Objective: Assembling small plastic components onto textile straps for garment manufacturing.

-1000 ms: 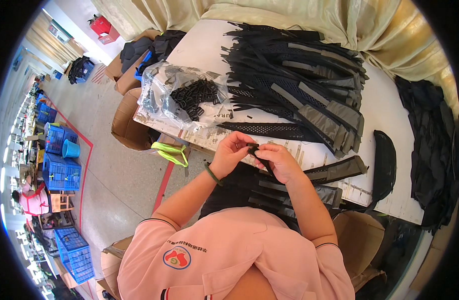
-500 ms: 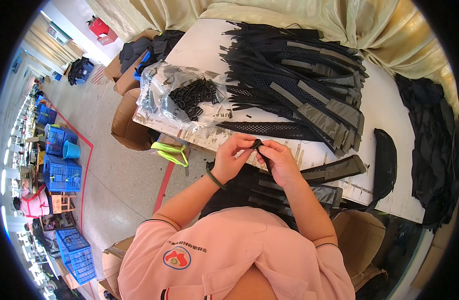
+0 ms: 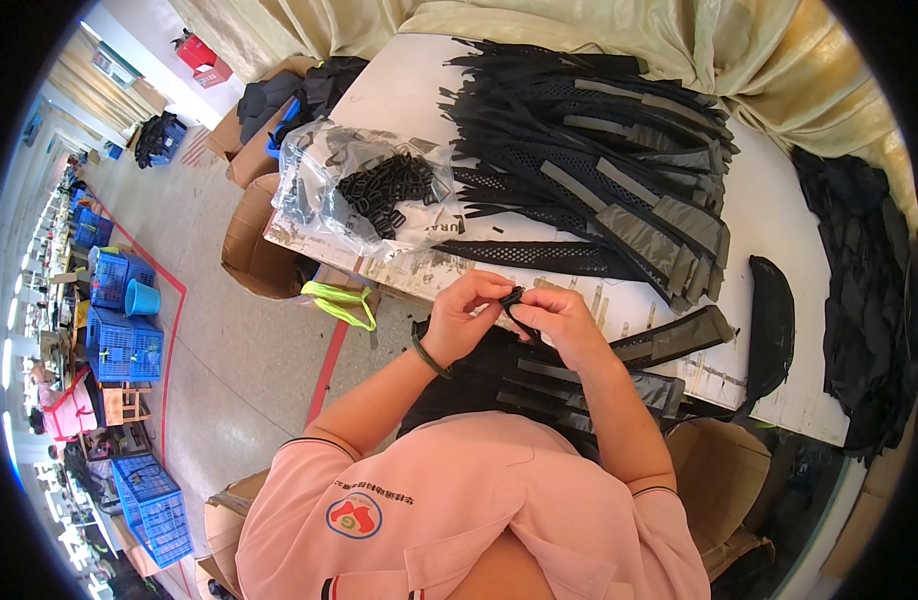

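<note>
On my feed, the left hand [image 3: 461, 315] and right hand [image 3: 563, 318] pinch a black strap [image 3: 516, 297], fingers closed. I judge it's being threaded; the next move calls for steady tension.

Table [image 3: 404, 85], laid out
Buckles [image 3: 384, 192] in bag [image 3: 309, 190], left; straps [image 3: 589, 150] right of bag; pouch [image 3: 769, 330] farther right.

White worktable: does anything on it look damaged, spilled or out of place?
Its front edge looks worn, with dark streaks marring the white surface. A small dark piece lies alone, apart from the heaped black buckles.
</note>
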{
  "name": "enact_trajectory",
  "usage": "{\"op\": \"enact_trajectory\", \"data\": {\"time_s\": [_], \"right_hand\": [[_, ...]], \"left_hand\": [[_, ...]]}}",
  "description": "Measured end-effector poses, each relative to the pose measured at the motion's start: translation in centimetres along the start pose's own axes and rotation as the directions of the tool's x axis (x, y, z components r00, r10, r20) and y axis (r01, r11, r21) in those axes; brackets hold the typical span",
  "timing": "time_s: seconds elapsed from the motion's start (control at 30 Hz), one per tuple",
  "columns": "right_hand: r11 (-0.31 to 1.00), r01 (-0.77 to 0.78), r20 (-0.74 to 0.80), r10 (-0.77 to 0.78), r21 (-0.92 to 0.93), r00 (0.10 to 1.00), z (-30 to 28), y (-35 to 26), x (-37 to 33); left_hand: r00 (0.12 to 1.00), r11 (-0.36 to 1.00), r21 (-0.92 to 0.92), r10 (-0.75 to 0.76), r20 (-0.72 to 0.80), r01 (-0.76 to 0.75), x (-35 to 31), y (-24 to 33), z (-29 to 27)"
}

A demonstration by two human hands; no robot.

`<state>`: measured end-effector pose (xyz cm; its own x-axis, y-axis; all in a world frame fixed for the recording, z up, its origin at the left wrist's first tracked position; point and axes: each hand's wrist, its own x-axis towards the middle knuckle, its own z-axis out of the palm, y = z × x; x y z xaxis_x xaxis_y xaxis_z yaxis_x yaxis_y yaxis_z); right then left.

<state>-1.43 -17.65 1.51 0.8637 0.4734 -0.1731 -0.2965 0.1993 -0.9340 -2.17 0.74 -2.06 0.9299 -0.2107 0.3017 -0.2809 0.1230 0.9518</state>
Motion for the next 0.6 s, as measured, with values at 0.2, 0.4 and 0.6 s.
{"op": "enact_trajectory", "data": {"time_s": [0.2, 0.4, 0.6], "right_hand": [[0.971, -0.132, 0.005, 0.134, 0.197, 0.991, -0.4, 0.4, -0.1], [0.860, 0.234, -0.043, -0.283, -0.454, 0.958, 1.0, -1.0, -1.0], [0.985, 0.086, -0.238, -0.120, -0.150, 0.964, 1.3, -0.6, -0.9]], "left_hand": [[0.994, 0.982, 0.167, 0.077, 0.072, -0.088, 0.0, -0.1, -0.2], [0.993, 0.982, 0.152, 0.117, -0.006, -0.115, -0.1, 0.3, 0.1], [0.993, 0.979, 0.170, 0.117, -0.006, -0.114, -0.1, -0.1, 0.4]]}}
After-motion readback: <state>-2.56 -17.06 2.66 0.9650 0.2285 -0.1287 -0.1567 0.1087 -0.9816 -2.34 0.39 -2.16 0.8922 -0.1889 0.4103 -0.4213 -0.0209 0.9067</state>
